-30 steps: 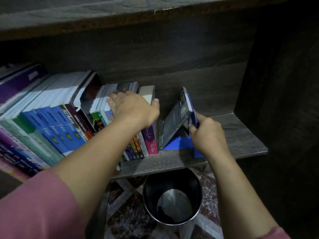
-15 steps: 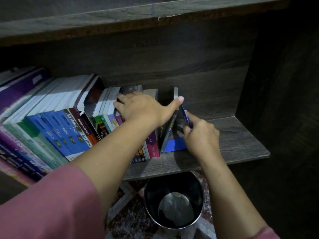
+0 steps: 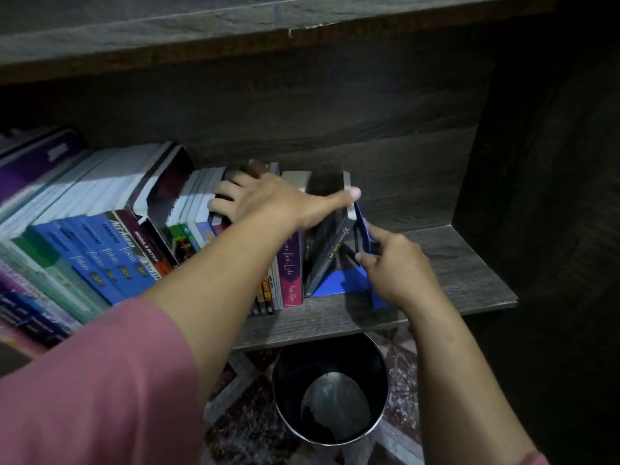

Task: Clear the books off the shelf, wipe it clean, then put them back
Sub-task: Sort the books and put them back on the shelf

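A row of books [image 3: 110, 253] leans leftward on the dark wooden shelf [image 3: 335, 320]. At its right end stand a magenta book [image 3: 292, 273] and a dark grey book [image 3: 327, 250]. My left hand [image 3: 268, 203] rests across the tops of the books, its thumb stretched onto the top of the dark grey one. A blue metal bookend [image 3: 345, 280] props that book from the right, its flat foot on the shelf. My right hand [image 3: 392, 266] pinches the bookend's upright plate.
The right part of the shelf board [image 3: 469, 263] holds nothing and ends at a dark side panel [image 3: 536, 196]. A round black waste bin [image 3: 330, 391] stands on the patterned floor below the shelf's front edge. Another board [image 3: 268, 25] runs overhead.
The dark grey book and bookend have swung from a rightward lean to nearly upright against the row. My left thumb has reached over to the grey book's top.
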### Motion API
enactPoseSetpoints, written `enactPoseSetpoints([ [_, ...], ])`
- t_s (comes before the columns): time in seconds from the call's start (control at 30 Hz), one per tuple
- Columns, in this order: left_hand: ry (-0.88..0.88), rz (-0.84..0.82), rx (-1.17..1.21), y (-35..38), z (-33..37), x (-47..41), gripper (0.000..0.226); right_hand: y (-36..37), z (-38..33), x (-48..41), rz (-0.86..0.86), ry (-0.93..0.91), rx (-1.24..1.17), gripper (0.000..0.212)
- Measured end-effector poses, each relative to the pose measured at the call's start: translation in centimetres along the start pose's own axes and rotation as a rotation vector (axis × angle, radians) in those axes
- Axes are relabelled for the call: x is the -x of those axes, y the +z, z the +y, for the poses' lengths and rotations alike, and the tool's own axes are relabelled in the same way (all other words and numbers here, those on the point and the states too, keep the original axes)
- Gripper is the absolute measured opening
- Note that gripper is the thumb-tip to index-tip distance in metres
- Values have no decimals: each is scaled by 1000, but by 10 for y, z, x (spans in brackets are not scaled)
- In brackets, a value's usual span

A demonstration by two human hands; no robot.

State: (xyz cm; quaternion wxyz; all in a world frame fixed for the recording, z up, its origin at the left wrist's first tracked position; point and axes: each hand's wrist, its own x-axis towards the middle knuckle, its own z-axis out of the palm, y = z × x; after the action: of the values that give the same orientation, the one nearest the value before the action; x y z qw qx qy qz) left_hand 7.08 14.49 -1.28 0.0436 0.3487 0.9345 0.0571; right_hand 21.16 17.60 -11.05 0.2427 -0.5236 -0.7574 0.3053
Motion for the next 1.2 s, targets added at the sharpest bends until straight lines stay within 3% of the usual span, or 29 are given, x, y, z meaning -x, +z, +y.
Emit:
enactPoseSetpoints([
  [0.17,8,-38,-55,2,8,2,150,3,9,-5,-37,49,-113,54],
  [0.4,-34,2,-34,2,8,0,106,6,8,-6,-1,49,-89,53],
  [0.57,-63,-94,-156,-1,6,-9,116,8,2,-3,19,73,-56,51],
  [0.67,-80,-71,-224,2,9,-15,116,6,-1,-1,22,78,-43,50],
  [0.8,2,-100,-237,-5,8,-28,79,8,-3,0,29,92,-36,49],
  [0.9,115,-147,-250,-8,3,-41,76,13,-9,3,16,67,-51,47],
  [1.0,199,-181,-190,-18,1,-36,50,25,-23,10,8,-7,-106,42],
  [1.2,231,-174,-134,-15,-4,-42,50,65,-52,19,69,-6,-54,47],
])
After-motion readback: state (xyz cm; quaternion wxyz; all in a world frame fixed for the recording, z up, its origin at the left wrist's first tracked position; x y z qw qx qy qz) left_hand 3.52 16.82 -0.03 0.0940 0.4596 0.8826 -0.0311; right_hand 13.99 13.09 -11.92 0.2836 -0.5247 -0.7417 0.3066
